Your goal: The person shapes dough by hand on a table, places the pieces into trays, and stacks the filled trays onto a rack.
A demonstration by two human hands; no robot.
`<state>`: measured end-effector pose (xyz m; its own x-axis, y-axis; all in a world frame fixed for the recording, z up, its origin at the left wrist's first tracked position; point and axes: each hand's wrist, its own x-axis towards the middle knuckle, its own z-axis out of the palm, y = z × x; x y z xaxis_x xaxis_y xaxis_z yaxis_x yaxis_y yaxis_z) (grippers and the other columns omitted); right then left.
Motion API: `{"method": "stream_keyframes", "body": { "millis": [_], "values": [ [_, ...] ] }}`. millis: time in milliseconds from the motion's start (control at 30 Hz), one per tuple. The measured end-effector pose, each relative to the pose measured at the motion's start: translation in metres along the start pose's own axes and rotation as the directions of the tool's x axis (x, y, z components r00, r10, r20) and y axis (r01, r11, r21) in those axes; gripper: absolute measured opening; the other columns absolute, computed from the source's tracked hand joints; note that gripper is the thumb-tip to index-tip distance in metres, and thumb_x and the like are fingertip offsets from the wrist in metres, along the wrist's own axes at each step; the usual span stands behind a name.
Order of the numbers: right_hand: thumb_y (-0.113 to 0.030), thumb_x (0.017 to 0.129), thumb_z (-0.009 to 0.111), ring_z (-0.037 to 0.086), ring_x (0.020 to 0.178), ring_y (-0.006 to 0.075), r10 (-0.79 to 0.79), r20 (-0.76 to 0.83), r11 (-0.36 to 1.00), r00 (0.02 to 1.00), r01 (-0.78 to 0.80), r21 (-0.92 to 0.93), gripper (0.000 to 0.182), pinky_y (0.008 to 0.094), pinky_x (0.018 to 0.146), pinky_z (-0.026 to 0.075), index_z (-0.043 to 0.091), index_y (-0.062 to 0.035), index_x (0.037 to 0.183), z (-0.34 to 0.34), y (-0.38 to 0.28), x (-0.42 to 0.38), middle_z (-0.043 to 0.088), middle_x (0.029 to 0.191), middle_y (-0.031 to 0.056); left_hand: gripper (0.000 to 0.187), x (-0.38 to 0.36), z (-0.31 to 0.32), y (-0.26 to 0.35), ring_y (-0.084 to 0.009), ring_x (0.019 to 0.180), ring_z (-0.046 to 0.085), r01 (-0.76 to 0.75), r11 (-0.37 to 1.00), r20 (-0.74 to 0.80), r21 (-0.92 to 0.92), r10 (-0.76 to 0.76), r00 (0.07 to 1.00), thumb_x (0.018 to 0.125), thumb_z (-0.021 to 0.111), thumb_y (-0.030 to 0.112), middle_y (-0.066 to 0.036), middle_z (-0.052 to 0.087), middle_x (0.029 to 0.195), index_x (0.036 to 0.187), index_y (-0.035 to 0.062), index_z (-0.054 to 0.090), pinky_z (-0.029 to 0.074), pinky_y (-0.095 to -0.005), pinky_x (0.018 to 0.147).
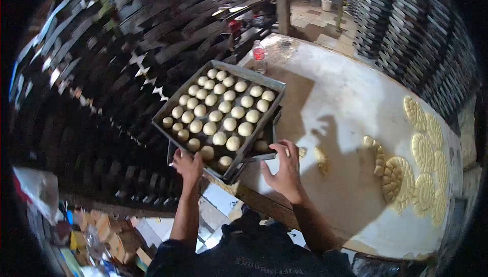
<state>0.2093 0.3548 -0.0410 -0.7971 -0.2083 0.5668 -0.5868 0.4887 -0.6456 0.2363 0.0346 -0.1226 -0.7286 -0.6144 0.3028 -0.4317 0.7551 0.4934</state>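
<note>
A square metal baking tray (249, 73) filled with rows of round dough balls (225, 107) sits tilted in front of me. It lies askew over a second tray (274, 133), whose edge and a few dough balls show below on the right. My left hand (187, 166) grips the upper tray's near left edge. Close to the near right corner, my right hand (285, 170) is open, thumb and fingers apart, its fingertips by the lower tray's rim. A short strip of dough (322, 161) lies on the table just right of that hand.
On the floured table (335, 83) lie several flattened, scored dough rounds (423, 152) and a cut dough strip (375, 152). A plastic bottle (259, 57) stands at the far left edge. Tall tray stacks (406, 33) rise right and left. Cardboard boxes (114, 236) lie lower left.
</note>
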Motion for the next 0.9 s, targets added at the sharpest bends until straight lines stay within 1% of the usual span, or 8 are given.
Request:
{"method": "stream_keyframes", "body": {
  "millis": [233, 367, 500, 667, 733, 800, 867, 900],
  "values": [
    [-0.017, 0.078, 0.07, 0.053, 0.102, 0.0358, -0.202, -0.038, 0.977, 0.979, 0.204, 0.06, 0.03, 0.0451, 0.09, 0.043, 0.059, -0.0029, 0.101, -0.008, -0.055, 0.042, 0.056, 0.104, 0.018, 0.087, -0.011, -0.016, 0.023, -0.0495, 0.114, 0.047, -0.03, 0.997, -0.071, -0.077, 0.025, 0.997, 0.076, 0.068, 0.046, -0.035, 0.05, 0.123, 0.133, -0.0127, 0.04, 0.039, -0.0561, 0.097],
    [-0.012, 0.076, 0.069, 0.055, 0.095, 0.0337, -0.223, -0.023, 0.97, 0.975, 0.224, 0.094, 0.027, 0.0427, 0.085, 0.045, 0.058, -0.0009, 0.098, 0.022, -0.114, 0.094, 0.056, 0.099, 0.0159, 0.081, -0.028, -0.073, -0.01, -0.0425, 0.123, 0.04, -0.234, 0.904, 0.004, -0.358, 0.253, 0.968, 0.082, 0.07, 0.053, -0.028, 0.039, 0.132, 0.142, 0.0055, 0.041, 0.035, -0.0491, 0.103],
    [-0.005, 0.071, 0.069, 0.056, 0.096, 0.0343, -0.663, -0.039, 0.746, 0.748, 0.664, 0.045, 0.029, 0.0419, 0.085, 0.046, 0.058, -0.0008, 0.098, 0.092, -0.24, 0.159, 0.055, 0.101, 0.0163, 0.069, -0.045, -0.126, -0.114, -0.0423, 0.121, 0.041, -0.301, 0.906, -0.028, -0.297, 0.307, 0.951, 0.082, 0.069, 0.046, -0.026, 0.041, 0.132, 0.136, 0.0086, 0.048, 0.036, -0.0481, 0.102],
    [-0.005, 0.073, 0.07, 0.062, 0.083, 0.0314, -0.863, -0.157, 0.393, 0.48, 0.834, 0.388, 0.029, 0.0393, 0.077, 0.051, 0.059, -0.0014, 0.099, 0.222, -0.444, 0.202, 0.06, 0.091, 0.0157, 0.068, -0.083, -0.135, -0.348, -0.0446, 0.114, 0.05, 0.035, 0.992, 0.1, -0.12, -0.023, 0.995, 0.077, 0.073, 0.044, -0.029, 0.05, 0.125, 0.129, 0.0063, 0.053, 0.042, -0.0495, 0.099],
    [-0.012, 0.073, 0.072, 0.063, 0.095, 0.0336, -0.965, -0.162, 0.149, 0.206, 0.939, 0.31, 0.042, 0.0415, 0.085, 0.053, 0.058, 0.0001, 0.111, 0.296, -0.524, 0.219, 0.063, 0.102, 0.0181, 0.068, -0.133, -0.134, -0.435, -0.0439, 0.11, 0.054, 0.247, 0.968, 0.179, 0.051, -0.252, 0.951, 0.074, 0.074, 0.047, -0.029, 0.053, 0.122, 0.125, 0.0047, 0.055, 0.045, -0.0488, 0.096],
    [-0.012, 0.073, 0.072, 0.061, 0.101, 0.0355, -0.96, -0.213, 0.105, 0.181, 0.939, 0.327, 0.051, 0.0414, 0.09, 0.051, 0.055, 0.0003, 0.119, 0.364, -0.604, 0.23, 0.06, 0.108, 0.018, 0.071, -0.187, -0.128, -0.513, -0.0434, 0.109, 0.056, 0.477, 0.847, 0.317, 0.232, -0.53, 0.787, 0.072, 0.073, 0.053, -0.029, 0.059, 0.115, 0.119, 0.0012, 0.059, 0.047, -0.0476, 0.094],
    [-0.012, 0.075, 0.07, 0.059, 0.108, 0.0358, -0.901, -0.371, 0.157, 0.226, 0.966, 0.206, 0.063, 0.04, 0.096, 0.049, 0.045, 0.0002, 0.132, 0.407, -0.69, 0.245, 0.055, 0.124, 0.0223, 0.069, -0.274, -0.103, -0.597, -0.0455, 0.105, 0.06, 0.568, 0.823, 0.139, -0.009, -0.561, 0.816, 0.072, 0.074, 0.055, -0.03, 0.063, 0.112, 0.114, 0.0009, 0.065, 0.05, -0.0459, 0.09],
    [-0.015, 0.08, 0.066, 0.059, 0.11, 0.0323, -0.887, 0.222, 0.446, 0.405, 0.877, 0.179, 0.063, 0.0372, 0.098, 0.048, 0.042, -0.0014, 0.136, 0.393, -0.74, 0.249, 0.057, 0.122, 0.0235, 0.061, -0.317, -0.1, -0.609, -0.0422, 0.096, 0.064, 0.758, 0.649, 0.103, -0.066, -0.751, 0.652, 0.077, 0.073, 0.05, -0.026, 0.066, 0.109, 0.116, 0.0039, 0.066, 0.052, -0.0478, 0.086]
  ]
}}
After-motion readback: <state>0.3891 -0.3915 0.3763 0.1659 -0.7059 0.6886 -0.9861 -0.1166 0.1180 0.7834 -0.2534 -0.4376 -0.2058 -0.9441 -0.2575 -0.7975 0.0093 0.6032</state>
